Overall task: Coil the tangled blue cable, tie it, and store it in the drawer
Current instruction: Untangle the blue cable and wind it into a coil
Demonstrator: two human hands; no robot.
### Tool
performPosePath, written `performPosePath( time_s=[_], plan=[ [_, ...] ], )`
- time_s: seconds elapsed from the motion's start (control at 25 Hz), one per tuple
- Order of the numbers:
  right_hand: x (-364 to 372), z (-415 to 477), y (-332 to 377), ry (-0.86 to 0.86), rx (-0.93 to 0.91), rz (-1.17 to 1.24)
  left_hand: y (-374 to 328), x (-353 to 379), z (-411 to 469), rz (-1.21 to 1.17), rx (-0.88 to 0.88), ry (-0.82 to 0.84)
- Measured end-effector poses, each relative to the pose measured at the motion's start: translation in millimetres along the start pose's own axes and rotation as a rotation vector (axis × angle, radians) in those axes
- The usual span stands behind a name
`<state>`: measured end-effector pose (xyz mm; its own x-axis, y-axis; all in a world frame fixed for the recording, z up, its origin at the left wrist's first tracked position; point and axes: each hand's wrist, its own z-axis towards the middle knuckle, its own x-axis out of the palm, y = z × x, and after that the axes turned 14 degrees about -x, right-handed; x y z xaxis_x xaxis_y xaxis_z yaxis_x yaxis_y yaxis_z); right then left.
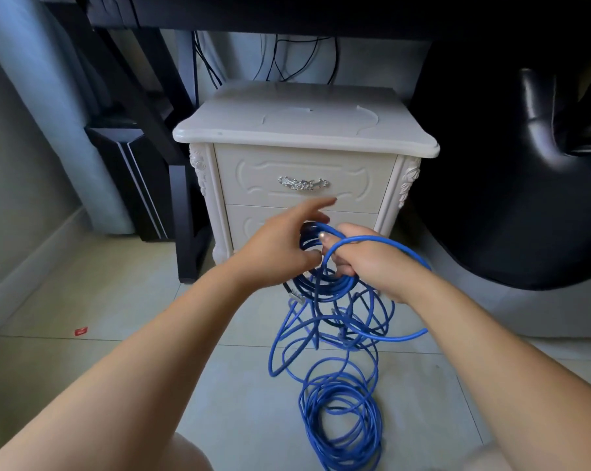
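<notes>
1. Blue cable (341, 419): its nearest part lies as a loose, flat coil on the tiled floor (117, 300), between the two forearms. From there tangled strands climb away from the person towards the hands.
2. Both bare forearms reach forward and inward, and the hands meet low in front of the cabinet.
3. Right hand (362, 260): its fingers are curled tight round a gathered bunch of loops. The bunch hangs below the fist as an upright ring, and one wide loop passes over the back of the wrist.
4. Left hand (280, 246): it is blurred, with nearly straight fingers. The thumb side touches the left edge of the held ring, and the fingertips point at the cabinet.
5. White nightstand (304, 127): it stands just behind the hands. Its top drawer (253, 178) is closed and has a silver handle (302, 183).
</notes>
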<state>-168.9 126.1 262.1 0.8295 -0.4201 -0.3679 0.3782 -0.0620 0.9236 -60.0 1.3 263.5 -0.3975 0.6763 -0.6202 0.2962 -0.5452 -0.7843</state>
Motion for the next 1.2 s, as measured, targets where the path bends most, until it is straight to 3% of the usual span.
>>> performPosePath(
  time_s=[0.2, 0.32, 0.4, 0.52, 0.56, 0.68, 0.76, 0.88, 1.04, 1.2],
  plan=[
    [3, 3, 1, 0.034, -0.016, 0.068, 3, 6, 6, 0.218, -0.027, -0.066],
    [-7, 7, 1, -0.137, 0.020, 0.424, 10, -3, 12, 0.201, -0.149, -0.225],
    [-24, 2, -1, -0.178, 0.156, 0.614, 16, -11, 13, 0.158, -0.227, -0.325],
    [-46, -15, 0, 0.075, 0.451, 0.139, 16, -17, 9, 0.019, -0.271, -0.398],
    [-47, -16, 3, 0.094, 0.469, 0.018, 13, -17, 8, -0.043, -0.277, -0.393],
    [-40, -4, 10, -0.260, 0.159, 0.040, 7, -11, 7, -0.137, -0.275, -0.352],
    [-23, 4, 14, -0.185, -0.027, 0.102, 4, -6, 8, -0.112, -0.241, -0.332],
    [4, 7, -3, 0.058, 0.046, 0.157, -2, -4, 6, -0.126, -0.175, -0.297],
    [6, 10, -9, -0.105, 0.033, 0.260, -5, -7, 4, -0.252, -0.159, -0.308],
    [11, 12, 4, -0.297, -0.058, 0.574, -5, -5, 2, -0.510, -0.247, -0.162]
  ],
)
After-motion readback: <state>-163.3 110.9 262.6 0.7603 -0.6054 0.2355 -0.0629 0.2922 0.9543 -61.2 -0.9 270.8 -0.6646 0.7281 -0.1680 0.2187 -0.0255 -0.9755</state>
